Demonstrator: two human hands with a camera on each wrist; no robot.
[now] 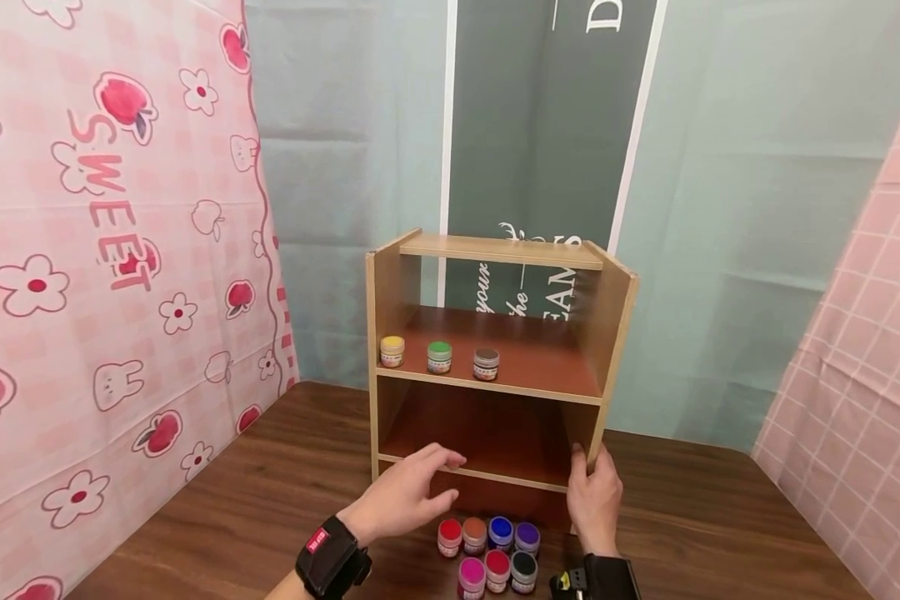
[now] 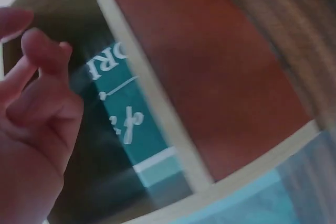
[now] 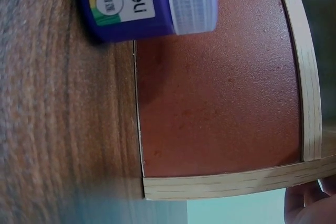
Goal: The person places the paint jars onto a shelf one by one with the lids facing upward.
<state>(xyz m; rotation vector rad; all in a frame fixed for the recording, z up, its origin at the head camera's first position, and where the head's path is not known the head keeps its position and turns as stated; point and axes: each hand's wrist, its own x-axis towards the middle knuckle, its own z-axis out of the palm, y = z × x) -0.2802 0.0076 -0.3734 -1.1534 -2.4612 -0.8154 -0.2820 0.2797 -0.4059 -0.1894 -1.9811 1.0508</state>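
A small wooden shelf (image 1: 489, 387) stands on the table, with paint jars in yellow (image 1: 392, 352), green (image 1: 439, 357) and brown (image 1: 486, 364) along the front of its upper board. My right hand (image 1: 595, 500) grips the front edge of the shelf's right side panel, low down; its fingers (image 3: 302, 200) show at that panel in the right wrist view. Before the lower compartment, my left hand (image 1: 408, 492) holds nothing, its fingers loosely bent. Just below it on the table are several more paint jars, among them red (image 1: 450, 537), blue (image 1: 500, 533), purple (image 3: 131, 6) and magenta (image 1: 472, 577).
The dark wooden table (image 1: 270, 492) reaches out to both sides of the shelf. A pink printed cloth (image 1: 120, 250) hangs at the left, a grey-green one (image 1: 330, 167) behind the shelf, and a pink checked one (image 1: 862, 375) at the right.
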